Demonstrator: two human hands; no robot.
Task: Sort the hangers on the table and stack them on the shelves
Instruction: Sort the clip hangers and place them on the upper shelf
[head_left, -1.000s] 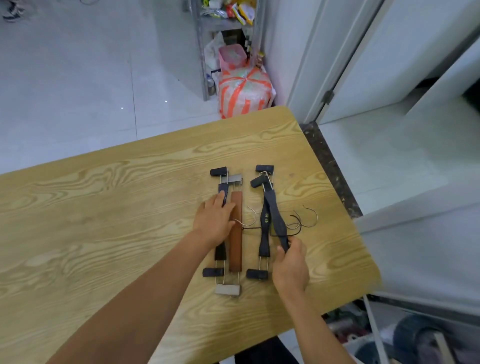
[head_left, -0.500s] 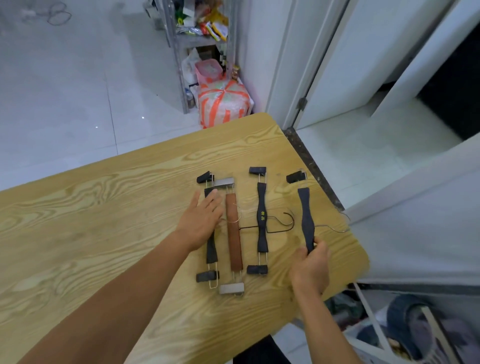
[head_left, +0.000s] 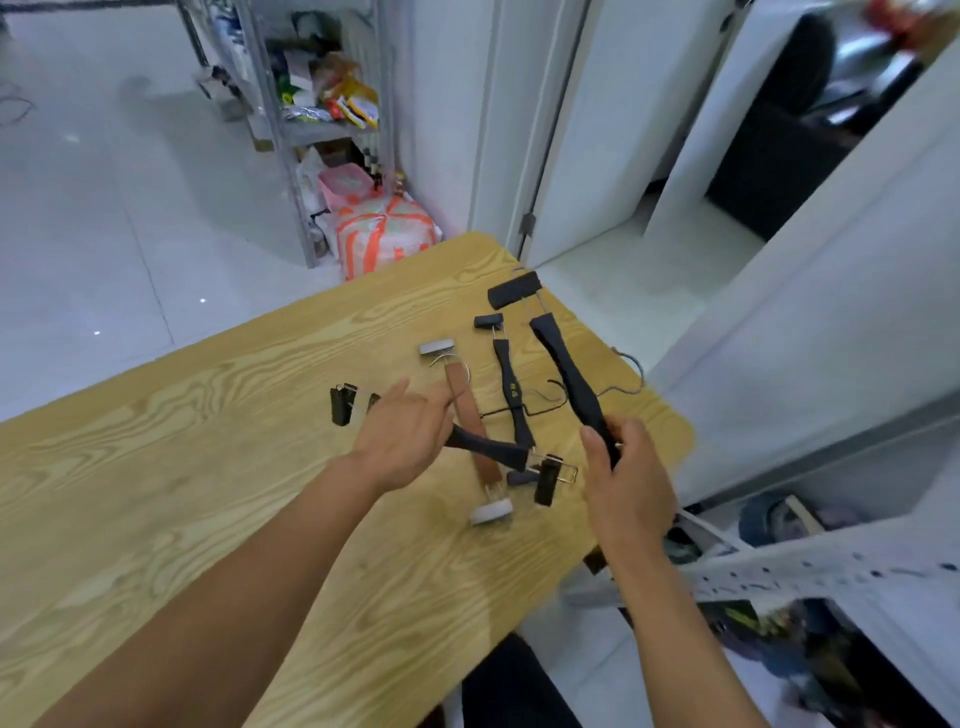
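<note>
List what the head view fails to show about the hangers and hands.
1. Head view: the left hand covers the middle of the tilted black hanger; its grip cannot be judged.
2. The right hand grips and hides the near end of the rightmost black hanger.
3. The yellow print on the middle black hanger is too small to read.

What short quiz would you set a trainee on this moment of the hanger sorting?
1. True or false: the right hand grips the rightmost black hanger.
2. The clips on the brown hanger are: A black, B grey, C red.
3. How many hangers show on or over the table?
Key: 1 true; 2 B; 3 four.
</note>
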